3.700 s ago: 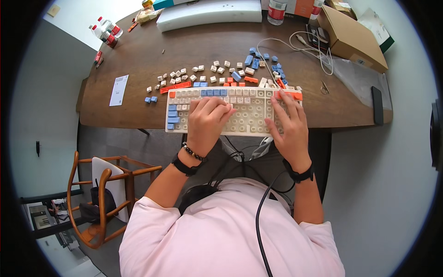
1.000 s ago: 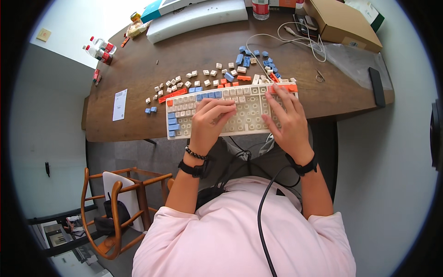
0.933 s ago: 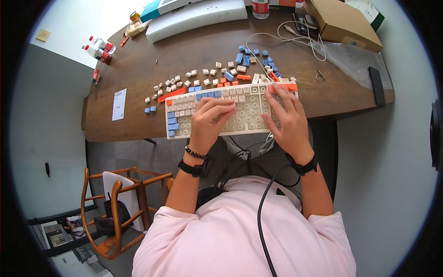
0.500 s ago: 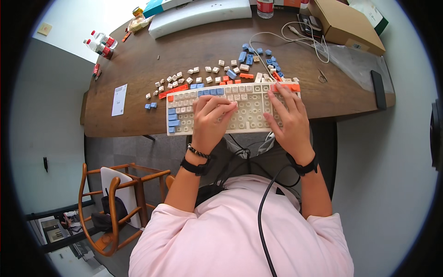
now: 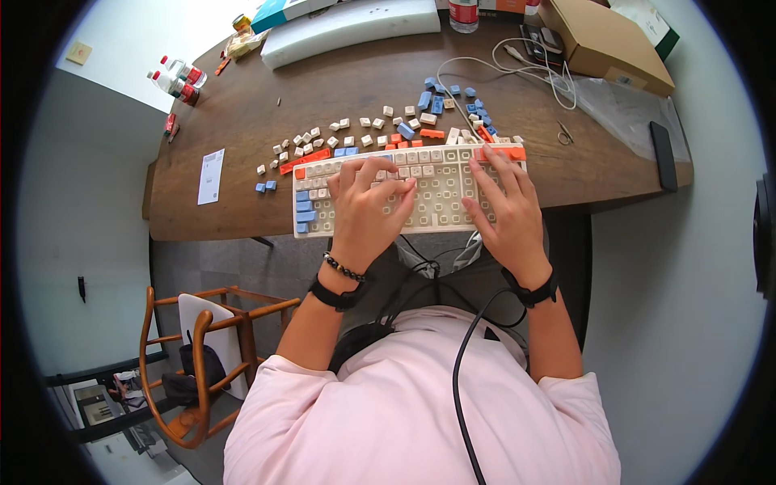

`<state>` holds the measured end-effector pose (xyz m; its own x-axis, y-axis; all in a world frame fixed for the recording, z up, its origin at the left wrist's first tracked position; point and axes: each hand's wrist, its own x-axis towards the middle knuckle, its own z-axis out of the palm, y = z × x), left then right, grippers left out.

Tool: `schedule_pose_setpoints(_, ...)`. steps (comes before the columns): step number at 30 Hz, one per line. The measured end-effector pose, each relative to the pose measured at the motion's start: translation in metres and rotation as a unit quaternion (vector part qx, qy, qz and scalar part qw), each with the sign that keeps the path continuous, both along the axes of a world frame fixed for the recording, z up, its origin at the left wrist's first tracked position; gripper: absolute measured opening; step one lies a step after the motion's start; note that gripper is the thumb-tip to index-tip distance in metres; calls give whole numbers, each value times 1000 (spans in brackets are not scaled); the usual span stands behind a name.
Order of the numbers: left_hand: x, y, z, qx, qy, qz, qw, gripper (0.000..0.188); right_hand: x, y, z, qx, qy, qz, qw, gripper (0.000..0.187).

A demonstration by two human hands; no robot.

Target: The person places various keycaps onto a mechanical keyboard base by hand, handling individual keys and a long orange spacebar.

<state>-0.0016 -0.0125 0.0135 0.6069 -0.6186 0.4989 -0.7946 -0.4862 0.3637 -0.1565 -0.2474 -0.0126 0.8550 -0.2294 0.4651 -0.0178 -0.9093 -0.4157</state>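
Observation:
A cream keyboard (image 5: 432, 212) lies along the table's near edge, partly fitted with cream, blue and orange keycaps. Bare switches show over its middle and right. My left hand (image 5: 361, 206) is over its left half, thumb and index fingertips meeting in a pinch above the key rows; whatever is between them is too small to make out. With fingers spread, my right hand (image 5: 509, 208) rests on the keyboard's right end, fingertips by an orange strip (image 5: 509, 153). Loose cream keycaps (image 5: 343, 124) and blue keycaps (image 5: 424, 100) are scattered behind the keyboard.
A white foam block (image 5: 352, 32), bottle (image 5: 463, 16) and cardboard box (image 5: 610, 48) stand at the back. A pale cable (image 5: 485, 61) winds behind the keycaps. At right lie a black phone (image 5: 663, 156) and keycap-puller-like wire piece (image 5: 565, 134); a white card (image 5: 210, 176) lies left.
My left hand has shifted slightly left, its index finger and thumb bowed further apart behind their tips. My right hand stays in place on the keyboard.

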Motion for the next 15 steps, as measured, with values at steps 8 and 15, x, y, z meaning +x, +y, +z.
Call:
schedule_pose_setpoints(8, -8, 5, 3, 5, -20, 2, 1000, 7, 0, 1, 3, -6, -19, 5, 1000, 58)
schedule_pose_setpoints(15, -7, 8, 4, 31, -23, -4, 999, 7, -1, 1, -2, 0, -13, 0, 1000, 61)
